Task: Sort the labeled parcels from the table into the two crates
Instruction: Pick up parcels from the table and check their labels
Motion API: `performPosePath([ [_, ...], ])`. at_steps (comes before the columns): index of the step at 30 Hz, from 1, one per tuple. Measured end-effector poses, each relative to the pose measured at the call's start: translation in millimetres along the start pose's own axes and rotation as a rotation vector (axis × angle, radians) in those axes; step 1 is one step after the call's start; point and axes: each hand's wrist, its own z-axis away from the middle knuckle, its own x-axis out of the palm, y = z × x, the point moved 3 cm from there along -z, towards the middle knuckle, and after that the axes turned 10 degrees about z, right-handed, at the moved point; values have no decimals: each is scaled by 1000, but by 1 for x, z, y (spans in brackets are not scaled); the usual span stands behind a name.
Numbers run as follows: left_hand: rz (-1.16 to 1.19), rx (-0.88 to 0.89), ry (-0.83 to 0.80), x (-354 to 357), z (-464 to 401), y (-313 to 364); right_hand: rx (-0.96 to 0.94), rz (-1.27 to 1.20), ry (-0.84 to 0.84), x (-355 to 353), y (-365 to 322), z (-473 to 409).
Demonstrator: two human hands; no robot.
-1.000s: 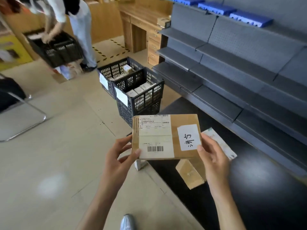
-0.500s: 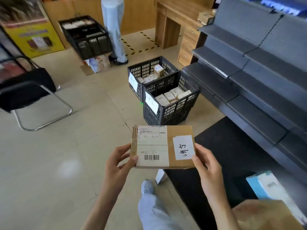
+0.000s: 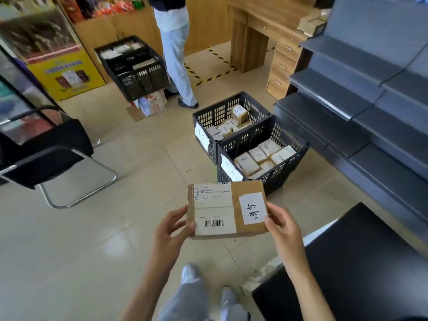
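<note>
The flat brown cardboard parcel (image 3: pixel 228 209) is held in the air between both hands, label side up, over the pale tiled floor (image 3: pixel 92 228) and just short of the crates. The left hand (image 3: pixel 170 230) grips its left end, thumb on the top face near the barcode, fingers curled under; the right hand (image 3: pixel 281 224) clamps the right end the same way, thumb beside the white handwritten sticker (image 3: pixel 253 208). Holding by the ends leaves the printed shipping label (image 3: pixel 214 208) and the sticker uncovered, likely so the destination can be read. The near black slatted plastic crate (image 3: pixel 262 158) and the far black slatted plastic crate (image 3: pixel 231 117) stand touching on the floor ahead, each with a white paper tag on its left wall and small boxed parcels already inside; tag writing is too blurred to match against the sticker, so I cannot tell which crate is correct. The black table (image 3: pixel 347 262) sits at lower right, beside the right forearm. Judged step: carry to crates, compare sticker with tags, then lower the parcel in flat. Background: another person (image 3: pixel 176 42) stands beside a third black crate (image 3: pixel 134 66).
</note>
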Motion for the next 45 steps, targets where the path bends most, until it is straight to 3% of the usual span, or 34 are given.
performPosePath([
  [8,57,-51,-46,-31,-144,20,22,133,-1,76,-25,-114],
  [19,9,-46,-228,-47,-357,76,44,185,110,155,-74,-262],
  [32,-169,-55,-327,29,-582,114,181,90,135,169,-65,-468],
  [45,-318,-122,-551,110,-762,104,421,1,303,185,-39,-591],
])
